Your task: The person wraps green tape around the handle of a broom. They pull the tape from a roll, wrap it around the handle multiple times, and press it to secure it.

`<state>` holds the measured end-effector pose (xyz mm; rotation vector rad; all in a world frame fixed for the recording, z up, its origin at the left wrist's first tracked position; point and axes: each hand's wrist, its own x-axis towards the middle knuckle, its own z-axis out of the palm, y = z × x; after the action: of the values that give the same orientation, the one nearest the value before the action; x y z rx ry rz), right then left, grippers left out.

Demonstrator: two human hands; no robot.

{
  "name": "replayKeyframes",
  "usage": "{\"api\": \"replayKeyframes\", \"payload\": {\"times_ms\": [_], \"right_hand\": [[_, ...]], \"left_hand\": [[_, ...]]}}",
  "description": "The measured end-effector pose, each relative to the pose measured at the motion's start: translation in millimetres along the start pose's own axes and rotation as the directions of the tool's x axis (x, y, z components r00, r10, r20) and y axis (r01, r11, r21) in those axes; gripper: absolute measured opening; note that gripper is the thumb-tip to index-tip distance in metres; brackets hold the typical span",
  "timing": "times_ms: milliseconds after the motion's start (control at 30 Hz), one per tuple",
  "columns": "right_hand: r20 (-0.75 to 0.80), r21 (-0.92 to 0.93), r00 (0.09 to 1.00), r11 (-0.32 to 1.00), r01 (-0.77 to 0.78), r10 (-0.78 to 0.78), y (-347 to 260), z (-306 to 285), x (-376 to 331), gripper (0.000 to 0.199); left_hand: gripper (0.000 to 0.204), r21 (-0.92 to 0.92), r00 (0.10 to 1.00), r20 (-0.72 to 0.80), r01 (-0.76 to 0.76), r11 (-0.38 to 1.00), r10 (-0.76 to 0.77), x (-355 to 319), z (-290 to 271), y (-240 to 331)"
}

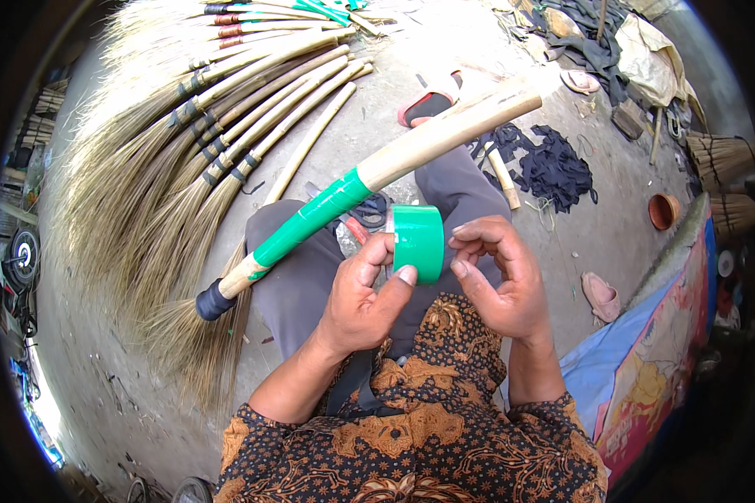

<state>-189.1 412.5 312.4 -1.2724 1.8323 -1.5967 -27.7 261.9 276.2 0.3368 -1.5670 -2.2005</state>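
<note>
My left hand (362,295) grips a roll of green tape (419,243) between thumb and fingers, upright above my lap. Just to its right is my right hand (503,281), its fingers half curled and the thumb apart from them, with nothing visible between them. A broom lies across my thighs. Its pale wooden handle (445,138) points to the far right and has a green tape wrap (310,216) on its lower part. A black binding (214,303) joins the handle to the straw bristles (205,352) at the left.
Several finished-looking brooms (226,138) fan out at the far left. Black cloth strips (555,172) and a short wooden stick (502,176) lie beyond my right knee. Behind my left hand is a red-handled tool (356,228). A terracotta pot (663,211) and a pink shoe (600,296) are at right.
</note>
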Motion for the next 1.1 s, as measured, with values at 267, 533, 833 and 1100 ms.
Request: {"api": "replayKeyframes", "payload": {"times_ms": [267, 533, 833, 1100], "right_hand": [[0.236, -0.103, 0.965, 0.985, 0.139, -0.111, -8.8, -21.0, 17.4, 0.047], [0.240, -0.154, 0.954, 0.964, 0.218, -0.177, -7.6, -15.0, 20.4, 0.029], [0.096, -0.025, 0.995, 0.999, 0.032, -0.030, -6.9, -13.9, 12.4, 0.027], [0.229, -0.068, 0.948, 0.968, 0.243, -0.222, -1.5, -21.1, 16.3, 0.031]], "left_hand": [[0.017, 0.239, 0.995, 0.046, -0.100, 0.966, 0.091, 0.2, -7.2, 1.8], [0.015, 0.302, 1.000, 0.030, -0.012, 0.953, 0.003, 0.3, -4.6, 13.3], [0.015, 0.383, 0.977, 0.113, -0.213, 0.899, 0.184, 8.3, -13.7, 9.2], [0.017, 0.325, 0.958, 0.155, -0.281, 0.903, 0.242, 8.7, -15.5, 1.8]]}}
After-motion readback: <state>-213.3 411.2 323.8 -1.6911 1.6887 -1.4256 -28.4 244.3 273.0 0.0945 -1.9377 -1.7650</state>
